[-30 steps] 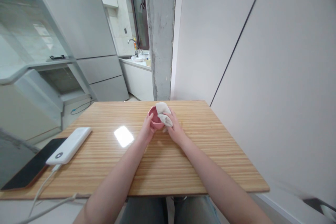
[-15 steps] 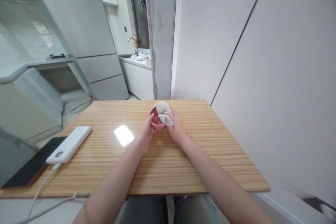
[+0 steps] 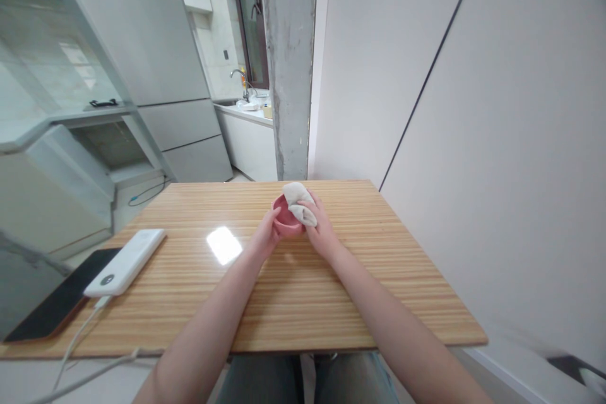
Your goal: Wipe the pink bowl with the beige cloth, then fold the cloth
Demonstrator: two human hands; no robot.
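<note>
Small pink round bowl [image 3: 285,222] near the far middle of the striped wooden tabletop [image 3: 331,290]: left hand [image 3: 266,237] cupped its side, right hand [image 3: 322,230] pinched a crumpled beige cloth [image 3: 299,202] against its rim; a loose grip might tip the bowl

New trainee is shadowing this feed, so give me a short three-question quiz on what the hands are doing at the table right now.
1. True or false: the left hand holds the pink bowl.
2. What does the right hand press against the bowl? A) sponge B) pale cloth C) spoon
3. Which white device lies at the wooden table's left edge?

Key:
1. True; its fingers wrap the bowl's left side.
2. B, the pale cloth, draped over the rim.
3. The power bank, lying partly on a dark phone.
</note>
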